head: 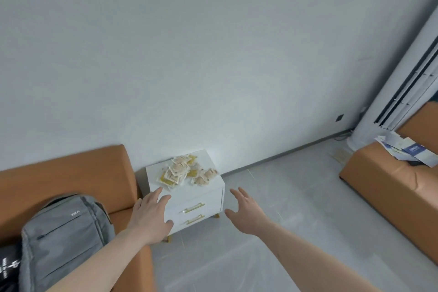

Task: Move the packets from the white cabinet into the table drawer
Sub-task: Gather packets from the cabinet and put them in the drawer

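A small white cabinet [208, 193] with two gold-handled drawers stands against the wall. Several yellow and beige packets [183, 170] lie in a loose pile on its top. My left hand [151, 216] reaches out in front of the cabinet's near left corner, fingers spread and holding nothing. My right hand [245, 212] is stretched forward to the right of the cabinet, also with straight fingers and nothing in it. Both hands are short of the packets. No table drawer is in view.
An orange sofa [71, 173] stands left of the cabinet with a grey backpack [64, 234] on its seat. Another orange seat [388, 187] at the right carries papers [407, 149]. A white standing air conditioner [398, 92] fills the right corner. Grey tiled floor [284, 197] lies between.
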Demonstrator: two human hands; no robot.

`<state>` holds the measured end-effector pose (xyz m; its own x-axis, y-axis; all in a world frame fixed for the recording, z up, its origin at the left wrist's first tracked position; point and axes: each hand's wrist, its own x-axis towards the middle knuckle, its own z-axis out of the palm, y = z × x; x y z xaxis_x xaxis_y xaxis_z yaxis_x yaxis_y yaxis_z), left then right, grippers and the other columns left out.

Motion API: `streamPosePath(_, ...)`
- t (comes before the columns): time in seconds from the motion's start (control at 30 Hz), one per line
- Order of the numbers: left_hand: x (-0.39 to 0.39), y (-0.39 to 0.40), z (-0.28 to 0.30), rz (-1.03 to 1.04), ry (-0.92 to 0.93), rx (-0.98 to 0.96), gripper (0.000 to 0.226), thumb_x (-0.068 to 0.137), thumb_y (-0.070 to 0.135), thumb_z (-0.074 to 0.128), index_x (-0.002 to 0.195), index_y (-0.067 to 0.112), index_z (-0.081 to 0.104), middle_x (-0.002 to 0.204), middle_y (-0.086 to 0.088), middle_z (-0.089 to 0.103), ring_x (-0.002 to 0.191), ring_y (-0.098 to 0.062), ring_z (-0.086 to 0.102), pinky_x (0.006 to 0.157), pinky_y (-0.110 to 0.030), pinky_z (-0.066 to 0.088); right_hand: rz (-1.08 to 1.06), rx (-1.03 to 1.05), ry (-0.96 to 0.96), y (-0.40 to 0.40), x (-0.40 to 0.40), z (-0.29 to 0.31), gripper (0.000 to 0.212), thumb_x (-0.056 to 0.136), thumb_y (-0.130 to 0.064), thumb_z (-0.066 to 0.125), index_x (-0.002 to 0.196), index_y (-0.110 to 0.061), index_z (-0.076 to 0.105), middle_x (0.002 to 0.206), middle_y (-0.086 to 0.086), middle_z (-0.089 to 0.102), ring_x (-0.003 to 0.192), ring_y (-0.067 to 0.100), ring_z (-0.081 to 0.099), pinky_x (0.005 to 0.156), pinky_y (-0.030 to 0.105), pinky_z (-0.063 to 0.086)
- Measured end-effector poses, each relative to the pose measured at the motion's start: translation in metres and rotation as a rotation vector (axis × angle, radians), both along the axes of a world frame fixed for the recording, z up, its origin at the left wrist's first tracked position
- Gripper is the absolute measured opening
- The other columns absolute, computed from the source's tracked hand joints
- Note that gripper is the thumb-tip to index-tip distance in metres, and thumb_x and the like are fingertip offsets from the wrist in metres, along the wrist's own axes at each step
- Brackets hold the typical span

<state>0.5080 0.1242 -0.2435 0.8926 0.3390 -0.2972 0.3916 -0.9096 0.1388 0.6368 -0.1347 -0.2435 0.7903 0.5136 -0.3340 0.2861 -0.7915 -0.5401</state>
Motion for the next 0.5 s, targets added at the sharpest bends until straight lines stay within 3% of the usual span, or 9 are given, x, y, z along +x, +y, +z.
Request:
streamPosePath(0.3,0.105,0.086,-0.036,0.034,0.047,-0.030,0.074,0.095,0.046,0.050,0.160,0.027,0.022,0.171,-0.003,0.002,0.157,-0.024,0.008,0.126,-0.042,0.014,0.036,-0.001,0.035,0.087,0.112,-0.029,0.073,0.101,-0.041,0.053,0.163,-0.024,0.019,0.172,0.002,0.009,0.158,0.021,0.011,0.125,0.035,0.017)
streamPosePath(0.5,0.200,0.161,-0.081,-0.031,0.123,-0.061,0.070,0.094,0.043,0.048,0.158,0.025,0.026,0.171,-0.003,0.006,0.155,-0.024,0.014,0.126,-0.041,0.016,-0.084,-0.025,0.094,0.149,0.188,-0.079,0.071,0.101,-0.042,0.054,0.163,-0.028,0.022,0.172,-0.002,0.010,0.158,0.019,0.013,0.125,0.035,0.019)
